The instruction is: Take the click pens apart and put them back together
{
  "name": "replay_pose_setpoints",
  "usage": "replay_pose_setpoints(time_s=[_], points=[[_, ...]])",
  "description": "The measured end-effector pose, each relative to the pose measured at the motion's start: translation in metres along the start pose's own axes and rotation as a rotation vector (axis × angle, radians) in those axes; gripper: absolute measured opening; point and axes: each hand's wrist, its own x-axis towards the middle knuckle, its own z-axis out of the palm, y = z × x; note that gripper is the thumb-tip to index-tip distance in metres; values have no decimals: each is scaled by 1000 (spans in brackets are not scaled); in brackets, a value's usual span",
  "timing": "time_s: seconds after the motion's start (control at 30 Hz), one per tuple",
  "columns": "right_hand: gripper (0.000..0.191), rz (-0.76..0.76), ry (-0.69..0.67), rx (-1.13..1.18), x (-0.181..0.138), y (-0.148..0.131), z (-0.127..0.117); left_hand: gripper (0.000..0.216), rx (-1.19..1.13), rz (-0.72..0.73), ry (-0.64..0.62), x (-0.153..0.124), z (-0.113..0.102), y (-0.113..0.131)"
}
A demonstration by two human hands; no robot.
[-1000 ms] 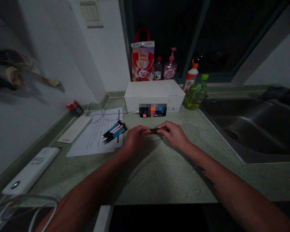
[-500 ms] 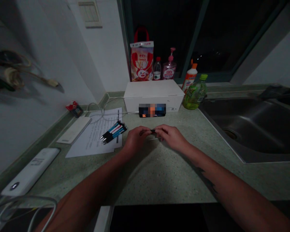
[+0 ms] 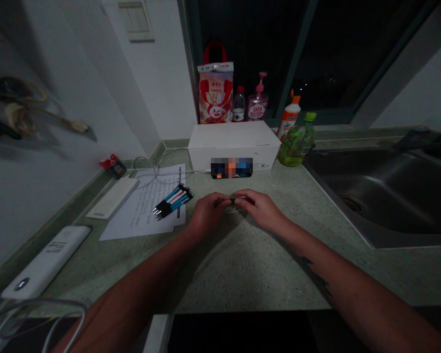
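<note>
My left hand (image 3: 207, 212) and my right hand (image 3: 259, 208) meet over the middle of the speckled green counter (image 3: 242, 264). Both pinch the ends of a small dark pen (image 3: 234, 200) held between them. Just under the fingers a thin pale refill (image 3: 235, 211) lies on the counter. A bunch of blue and black pens (image 3: 173, 200) rests on a printed sheet of paper (image 3: 147, 203) to the left of my left hand.
A white box (image 3: 233, 142) with a phone (image 3: 231, 168) propped against it stands behind my hands. Bottles (image 3: 296, 139) and a red bag (image 3: 215, 93) line the window sill. A steel sink (image 3: 382, 191) lies to the right. A white power bank (image 3: 46, 262) and cables lie at the left.
My hands have drawn closer together, so less of the pen shows between them and its red part is no longer visible. The rest of the counter is unchanged.
</note>
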Motion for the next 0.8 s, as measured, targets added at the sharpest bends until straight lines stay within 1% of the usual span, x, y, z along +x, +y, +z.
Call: replay_pose_setpoints(time_s=[0.1, 0.23, 0.3, 0.37, 0.43, 0.53, 0.6, 0.7, 0.8], points=[[14, -29, 0, -21, 0, -1, 0, 9, 3, 1, -9, -1, 0, 3], [15, -104, 99, -64, 1, -2, -2, 9, 17, -16, 5, -1, 0, 4], [15, -118, 123, -97, 1, -2, -5, 8, 28, -39, 26, 0, -2, 3], [16, -108, 79, -139, 2, -2, -7, 7, 66, -58, 40, 2, -6, 1], [16, -90, -14, -180, 2, -2, -8, 8, 152, -48, 38, 4, -9, -2], [13, -87, -152, -212, -1, -3, -5, 13, 319, 21, 7, 6, -14, -8], [14, -91, -214, -217, -3, -4, -3, 16, 386, 51, -22, 5, -15, -13], [19, -90, -255, -230, -4, -4, -2, 17, 384, 43, -43, 3, -13, -18], [21, -95, -257, -262, -4, -1, -3, 15, 302, 44, -20, 2, -12, -23]])
